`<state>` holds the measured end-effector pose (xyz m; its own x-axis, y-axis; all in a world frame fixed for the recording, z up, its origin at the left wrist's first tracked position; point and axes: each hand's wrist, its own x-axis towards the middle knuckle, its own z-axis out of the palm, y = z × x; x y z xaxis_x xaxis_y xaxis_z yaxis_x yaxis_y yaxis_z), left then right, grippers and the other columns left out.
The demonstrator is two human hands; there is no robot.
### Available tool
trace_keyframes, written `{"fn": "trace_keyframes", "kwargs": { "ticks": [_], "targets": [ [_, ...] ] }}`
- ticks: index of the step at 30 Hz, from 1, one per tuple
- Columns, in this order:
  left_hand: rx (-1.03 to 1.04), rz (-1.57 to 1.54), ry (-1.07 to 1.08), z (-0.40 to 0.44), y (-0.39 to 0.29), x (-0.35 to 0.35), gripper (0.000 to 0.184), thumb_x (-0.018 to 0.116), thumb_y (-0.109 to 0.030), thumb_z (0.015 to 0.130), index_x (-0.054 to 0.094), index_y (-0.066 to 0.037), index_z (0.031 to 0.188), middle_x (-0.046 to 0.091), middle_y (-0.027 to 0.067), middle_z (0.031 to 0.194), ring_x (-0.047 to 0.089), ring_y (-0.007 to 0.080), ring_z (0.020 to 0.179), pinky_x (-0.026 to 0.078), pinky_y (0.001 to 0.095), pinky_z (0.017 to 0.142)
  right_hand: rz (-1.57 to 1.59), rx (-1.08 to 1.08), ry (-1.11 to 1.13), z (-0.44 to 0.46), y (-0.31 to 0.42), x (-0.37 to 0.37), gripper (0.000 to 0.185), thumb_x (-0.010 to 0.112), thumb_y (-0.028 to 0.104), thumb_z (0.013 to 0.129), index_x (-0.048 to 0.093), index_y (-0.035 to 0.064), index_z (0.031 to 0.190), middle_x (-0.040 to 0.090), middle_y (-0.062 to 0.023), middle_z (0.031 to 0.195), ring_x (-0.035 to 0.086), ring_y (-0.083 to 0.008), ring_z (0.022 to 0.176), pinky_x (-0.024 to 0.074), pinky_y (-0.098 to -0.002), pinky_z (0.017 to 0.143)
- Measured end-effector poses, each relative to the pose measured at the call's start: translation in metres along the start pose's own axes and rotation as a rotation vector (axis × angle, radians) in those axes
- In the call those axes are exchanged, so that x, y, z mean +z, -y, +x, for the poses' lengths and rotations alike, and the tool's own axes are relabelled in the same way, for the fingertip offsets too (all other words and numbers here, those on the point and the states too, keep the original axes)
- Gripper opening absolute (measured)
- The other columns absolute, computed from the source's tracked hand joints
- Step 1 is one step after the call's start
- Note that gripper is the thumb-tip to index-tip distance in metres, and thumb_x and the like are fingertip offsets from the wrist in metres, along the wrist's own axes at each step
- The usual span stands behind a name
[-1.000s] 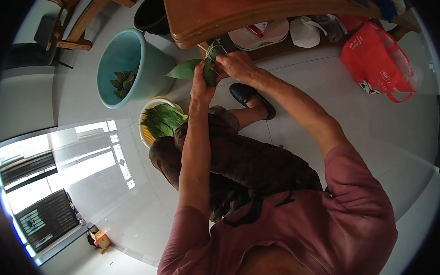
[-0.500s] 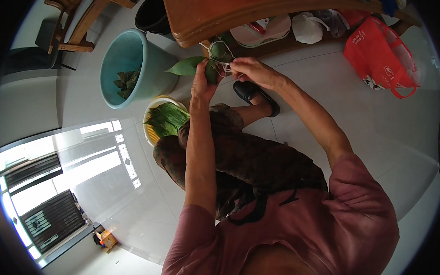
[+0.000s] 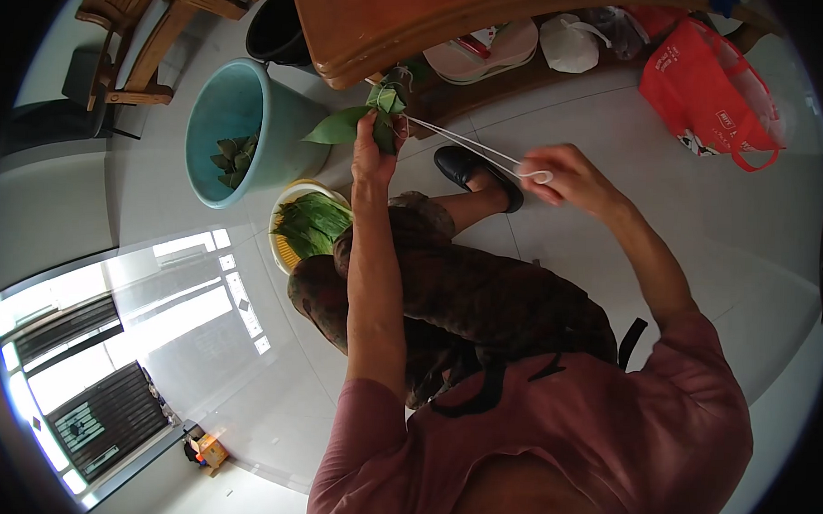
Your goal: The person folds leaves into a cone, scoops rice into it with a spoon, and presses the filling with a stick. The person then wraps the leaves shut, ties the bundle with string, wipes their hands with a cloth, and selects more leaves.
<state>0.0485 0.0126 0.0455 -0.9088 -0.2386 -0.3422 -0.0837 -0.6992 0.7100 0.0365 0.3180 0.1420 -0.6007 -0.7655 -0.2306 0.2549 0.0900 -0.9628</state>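
My left hand grips a green leaf-wrapped bundle, which looks like a zongzi, with a long leaf end sticking out to the left. White string is wound about the bundle and runs taut to my right hand. That hand is closed on the string, and a small white loop shows at its fingers. The bundle is held just below the corner of the wooden table. Part of it is hidden by my left fingers.
A light-blue bucket holds several wrapped bundles. Beside my knee stands a basket of green leaves. The wooden table overhangs a shelf with a pale tray. A red bag stands at right.
My right hand has moved away from the bundle, to the right and down, drawing the string out straight. My left hand has stayed nearly in place with the bundle.
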Motion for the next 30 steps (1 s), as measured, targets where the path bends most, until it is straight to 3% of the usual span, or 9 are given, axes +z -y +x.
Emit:
{"fn": "trace_keyframes", "kwargs": {
  "ticks": [6,8,11,14,16,18,22,26,30],
  "targets": [
    [-0.004,0.039,-0.021,-0.002,-0.002,0.004,0.029,0.054,-0.028,0.082,0.053,-0.005,0.100,0.060,0.0076,0.083,0.060,0.0193,0.075,0.048,0.0294,0.066,0.515,0.319,-0.244,-0.099,-0.043,-0.039,0.032,0.039,0.031,0.094,0.039,0.0118,0.069,0.025,0.0077,0.049,0.021,-0.0010,0.041,0.0210,-0.0188,0.038],
    [-0.001,0.061,0.003,0.000,0.000,0.006,0.029,0.055,-0.028,0.081,0.053,-0.006,0.099,0.060,0.0072,0.082,0.060,0.0191,0.074,0.047,0.0289,0.065,0.675,0.385,-0.389,-0.136,-0.072,-0.056,0.026,0.050,0.032,0.089,0.045,0.0102,0.075,0.032,0.0060,0.050,0.029,-0.0028,0.042,0.0255,-0.0204,0.039],
    [0.021,0.076,-0.079,-0.001,-0.002,0.007,0.028,0.056,-0.028,0.080,0.054,-0.006,0.097,0.060,0.0068,0.081,0.060,0.0186,0.074,0.047,0.0285,0.062,-0.881,0.327,-0.585,-0.180,-0.104,-0.069,0.023,0.064,0.027,0.079,0.051,0.0097,0.087,0.041,0.0043,0.055,0.038,-0.0071,0.045,0.0330,-0.0238,0.042],
    [0.036,0.105,-0.057,0.002,0.000,0.004,0.027,0.057,-0.027,0.080,0.055,-0.006,0.097,0.060,0.0065,0.081,0.060,0.0183,0.074,0.046,0.0291,0.060,-0.661,0.551,-0.618,-0.204,-0.121,-0.087,0.041,0.072,0.021,0.069,0.053,0.0109,0.104,0.055,-0.0025,0.073,0.054,-0.0177,0.064,0.0450,-0.0310,0.058],
    [0.062,0.193,-0.133,-0.002,-0.001,0.014,0.025,0.055,-0.028,0.081,0.055,-0.008,0.097,0.060,0.0047,0.082,0.058,0.0169,0.073,0.045,0.0284,0.061,-1.348,0.510,-0.366,-0.196,-0.119,-0.075,0.047,0.072,0.020,0.068,0.052,0.0106,0.110,0.056,-0.0085,0.090,0.056,-0.0213,0.083,0.0452,-0.0340,0.072],
    [0.066,0.239,-0.162,-0.007,0.000,0.021,0.025,0.055,-0.029,0.082,0.055,-0.009,0.097,0.059,0.0034,0.083,0.056,0.0159,0.073,0.043,0.0282,0.061,-1.344,0.191,-0.379,-0.159,-0.135,-0.074,0.054,0.071,0.017,0.068,0.049,0.0075,0.117,0.048,-0.0175,0.120,0.046,-0.0251,0.115,0.0391,-0.0389,0.092],
    [0.073,0.243,-0.162,-0.010,-0.001,0.026,0.026,0.059,-0.028,0.080,0.055,-0.010,0.098,0.060,0.0023,0.085,0.057,0.0146,0.077,0.043,0.0290,0.062,-0.362,-0.381,-0.471,0.030,-0.071,0.002,0.046,0.066,0.014,0.078,0.047,0.0023,0.117,0.055,-0.0116,0.113,0.054,-0.0214,0.105,0.0452,-0.0336,0.085],
    [0.143,0.325,-0.185,-0.013,-0.003,0.024,0.026,0.060,-0.025,0.079,0.055,-0.010,0.099,0.060,0.0019,0.087,0.057,0.0139,0.080,0.043,0.0299,0.063,-0.027,-0.471,-0.480,0.150,-0.032,0.056,0.067,0.073,0.029,0.071,0.041,-0.0016,0.120,0.052,-0.0167,0.111,0.053,-0.0244,0.102,0.0433,-0.0332,0.086],
    [0.240,0.418,-0.174,-0.012,-0.001,0.020,0.026,0.061,-0.023,0.078,0.055,-0.009,0.099,0.059,0.0023,0.087,0.056,0.0135,0.076,0.044,0.0300,0.061,-0.192,-0.254,-0.351,0.201,-0.034,0.046,0.071,0.076,0.032,0.067,0.041,-0.0002,0.120,0.052,-0.0143,0.110,0.053,-0.0210,0.099,0.0442,-0.0309,0.083]
  ]
}}
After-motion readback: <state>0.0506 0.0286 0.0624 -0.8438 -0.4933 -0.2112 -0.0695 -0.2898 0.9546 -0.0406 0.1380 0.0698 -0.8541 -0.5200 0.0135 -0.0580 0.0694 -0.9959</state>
